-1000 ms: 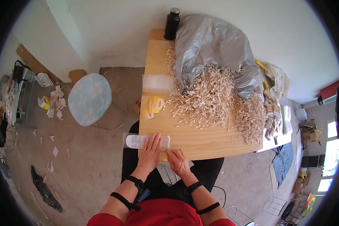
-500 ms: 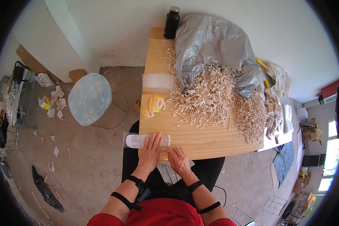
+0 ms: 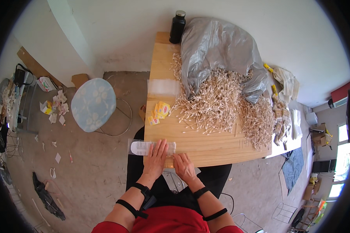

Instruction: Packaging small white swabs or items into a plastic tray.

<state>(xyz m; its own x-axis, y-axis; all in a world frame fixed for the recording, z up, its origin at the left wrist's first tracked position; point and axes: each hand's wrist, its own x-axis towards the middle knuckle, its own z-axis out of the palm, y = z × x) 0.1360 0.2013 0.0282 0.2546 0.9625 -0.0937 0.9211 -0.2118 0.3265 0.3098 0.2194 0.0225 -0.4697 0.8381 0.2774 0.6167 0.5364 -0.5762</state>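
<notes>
A clear plastic packet (image 3: 130,144) with a white printed card (image 3: 140,148) lies at the near left edge of the wooden table, its left end jutting past the edge. Cotton swabs (image 3: 171,148) show in a row at the packet's right end. My left hand (image 3: 155,158) rests flat across the packet, fingers stretched out. Beside that right end is my right hand (image 3: 184,167), fingers bent and pressed together; whatever is between the fingertips is hidden.
Loose cotton swabs (image 3: 217,105) spill from a grey plastic bag (image 3: 223,46) over the table (image 3: 206,147). Small yellow cards (image 3: 159,110) and clear plastic sleeves (image 3: 163,87) lie at left. A black bottle (image 3: 177,29) stands far back. Left of the table is a blue-covered stool (image 3: 93,105).
The whole scene sits slightly lower in the picture. Both hands keep nearly the same places at the packet, and the right hand's fingers have shifted only a little.
</notes>
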